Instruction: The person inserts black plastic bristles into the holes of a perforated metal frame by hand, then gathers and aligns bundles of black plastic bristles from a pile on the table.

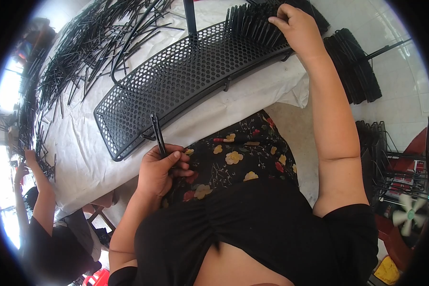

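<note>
My left hand (161, 168) is closed round a thin black strip (158, 135) with a slotted upper end, which stands up in front of the near edge of a perforated black metal rack (176, 81). The rack lies across the white-covered table. At its far right end, a dense row of upright black strips (257, 26) is packed side by side on the mesh. Over the right end of this row is my right hand (293, 21), its fingers curled and pinched together. Whatever lies between those fingers is too small to make out.
A large loose heap of black strips (81, 57) covers the far left of the white table cover (71, 162). Another person's hand (31, 157) reaches to its left edge. Stacked black racks (352, 66) stand at right, above a small fan (409, 214).
</note>
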The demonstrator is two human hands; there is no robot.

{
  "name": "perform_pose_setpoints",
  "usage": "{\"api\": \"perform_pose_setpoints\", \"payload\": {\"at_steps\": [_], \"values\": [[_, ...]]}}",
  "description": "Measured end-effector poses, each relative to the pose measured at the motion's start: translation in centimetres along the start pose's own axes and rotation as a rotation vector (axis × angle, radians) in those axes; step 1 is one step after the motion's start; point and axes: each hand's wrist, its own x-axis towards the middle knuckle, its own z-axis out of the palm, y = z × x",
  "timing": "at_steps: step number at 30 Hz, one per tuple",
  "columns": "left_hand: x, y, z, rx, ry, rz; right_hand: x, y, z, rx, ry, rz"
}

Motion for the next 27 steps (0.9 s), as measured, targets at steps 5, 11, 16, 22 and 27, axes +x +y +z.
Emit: {"api": "perform_pose_setpoints", "payload": {"at_steps": [5, 11, 16, 22, 27], "values": [[0.1, 0.0, 0.3, 0.035, 0.011, 0.02, 0.1, -0.3, 0.4, 0.101, 0.011, 0.094], [-0.1, -0.3, 0.7, 0.032, -0.045, 0.188, 1.7, -2.5, 3.9, 0.258, 0.375, -0.494], [-0.7, 0.4, 0.3, 0.022, -0.063, 0.16, 2.2, -2.3, 4.3, 0.171, 0.262, -0.272], [-1.1, 0.8, 0.3, 0.015, -0.08, 0.145, -1.6, -4.9, 5.4, 0.43, 0.219, -0.089], [-0.5, 1.9, 1.5, -0.009, -0.367, 0.109, -8.9, -12.9, 5.8, 1.548, -0.565, -0.024]]}}
